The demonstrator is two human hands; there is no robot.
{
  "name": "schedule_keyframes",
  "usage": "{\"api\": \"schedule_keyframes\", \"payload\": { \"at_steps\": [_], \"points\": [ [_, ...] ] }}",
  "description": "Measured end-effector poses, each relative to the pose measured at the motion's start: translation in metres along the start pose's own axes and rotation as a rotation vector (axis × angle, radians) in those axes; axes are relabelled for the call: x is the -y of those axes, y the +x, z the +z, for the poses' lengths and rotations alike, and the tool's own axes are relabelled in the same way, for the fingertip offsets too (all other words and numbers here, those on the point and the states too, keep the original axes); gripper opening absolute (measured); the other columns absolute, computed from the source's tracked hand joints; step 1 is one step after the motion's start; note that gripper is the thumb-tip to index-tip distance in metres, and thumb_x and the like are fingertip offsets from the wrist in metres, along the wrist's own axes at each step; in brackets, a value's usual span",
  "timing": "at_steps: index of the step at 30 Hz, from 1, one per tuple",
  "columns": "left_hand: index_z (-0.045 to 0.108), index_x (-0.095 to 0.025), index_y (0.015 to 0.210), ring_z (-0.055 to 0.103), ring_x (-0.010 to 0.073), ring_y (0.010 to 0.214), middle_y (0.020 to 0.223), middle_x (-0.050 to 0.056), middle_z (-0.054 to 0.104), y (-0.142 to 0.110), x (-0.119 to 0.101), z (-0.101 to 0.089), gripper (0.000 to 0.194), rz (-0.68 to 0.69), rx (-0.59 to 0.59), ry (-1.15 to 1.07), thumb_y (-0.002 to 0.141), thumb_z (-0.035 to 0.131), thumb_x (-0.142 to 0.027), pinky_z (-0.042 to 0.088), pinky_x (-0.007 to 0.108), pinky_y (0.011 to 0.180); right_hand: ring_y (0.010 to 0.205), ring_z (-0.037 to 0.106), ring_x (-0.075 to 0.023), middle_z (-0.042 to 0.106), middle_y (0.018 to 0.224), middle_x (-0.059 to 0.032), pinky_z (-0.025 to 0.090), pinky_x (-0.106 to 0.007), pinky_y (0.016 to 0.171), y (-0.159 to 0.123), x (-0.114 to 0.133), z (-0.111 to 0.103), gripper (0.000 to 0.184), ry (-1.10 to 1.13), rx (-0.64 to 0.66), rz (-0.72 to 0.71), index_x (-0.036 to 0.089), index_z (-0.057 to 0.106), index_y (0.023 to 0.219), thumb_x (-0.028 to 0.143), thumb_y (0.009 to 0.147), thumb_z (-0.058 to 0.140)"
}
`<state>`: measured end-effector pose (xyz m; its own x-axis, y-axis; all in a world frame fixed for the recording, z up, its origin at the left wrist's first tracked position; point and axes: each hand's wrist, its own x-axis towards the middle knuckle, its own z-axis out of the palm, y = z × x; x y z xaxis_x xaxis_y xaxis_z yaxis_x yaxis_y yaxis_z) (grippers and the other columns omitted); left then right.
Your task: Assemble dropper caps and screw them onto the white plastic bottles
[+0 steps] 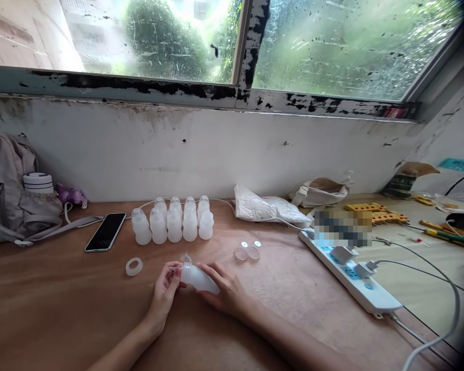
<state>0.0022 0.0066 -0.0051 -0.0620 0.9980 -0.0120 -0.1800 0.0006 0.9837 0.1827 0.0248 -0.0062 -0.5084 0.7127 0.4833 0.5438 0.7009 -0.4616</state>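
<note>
A frosted, translucent bottle (201, 280) lies tilted between my two hands just above the table, its neck pointing left. My right hand (226, 288) is wrapped round the bottle's body. At the neck end, my left hand (167, 282) pinches a clear plastic piece (174, 268); its exact shape is partly hidden by the fingers. A clear loop-like part (185, 258) sticks up at the neck. Left of my hands a white ring (134, 266) lies flat. To the right are two clear discs (240, 253) and two small white discs (257, 243).
Several frosted bottles (174, 228) with clear tops stand in two rows behind my hands. A phone (105, 232) and a backpack (3, 190) are at left. White packaging (263, 206), a power strip (355, 278) with cables, and yellow blocks (375, 212) lie right.
</note>
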Motion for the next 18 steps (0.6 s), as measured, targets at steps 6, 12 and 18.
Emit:
{"api": "schedule_keyframes", "payload": {
  "at_steps": [6,12,18],
  "points": [
    [0.055,-0.017,0.089,0.055,0.0163,0.081,0.086,0.003,0.06,-0.0011,-0.0003,-0.0015,0.026,0.028,0.05,0.099,0.074,0.057,-0.039,0.044,0.023,0.069,0.078,0.058,-0.022,0.06,0.091,-0.0096,0.047,-0.034,0.067,-0.0035,0.0003,0.0043,0.049,-0.098,-0.042,-0.055,0.017,0.042,0.118,0.036,0.075,0.057],
    [0.058,-0.018,0.092,0.055,0.0181,0.092,0.094,0.005,0.063,-0.0038,-0.003,0.0,0.026,0.028,0.07,0.033,0.074,0.059,-0.037,0.042,0.024,0.079,0.073,0.06,-0.0188,0.062,0.085,-0.0067,0.048,-0.028,0.062,-0.0059,0.0022,0.0075,0.037,0.039,-0.126,0.032,0.019,0.046,0.1,0.034,0.069,0.06],
    [0.059,-0.017,0.091,0.056,0.0182,0.091,0.093,0.006,0.065,-0.004,-0.0074,0.0018,0.025,0.02,0.082,0.017,0.074,0.06,-0.036,0.042,0.024,0.079,0.071,0.06,-0.0167,0.062,0.083,-0.0051,0.047,-0.025,0.061,-0.0049,0.0048,0.0048,0.037,0.187,-0.078,0.154,0.019,0.049,0.094,0.038,0.066,0.064]
  ]
}}
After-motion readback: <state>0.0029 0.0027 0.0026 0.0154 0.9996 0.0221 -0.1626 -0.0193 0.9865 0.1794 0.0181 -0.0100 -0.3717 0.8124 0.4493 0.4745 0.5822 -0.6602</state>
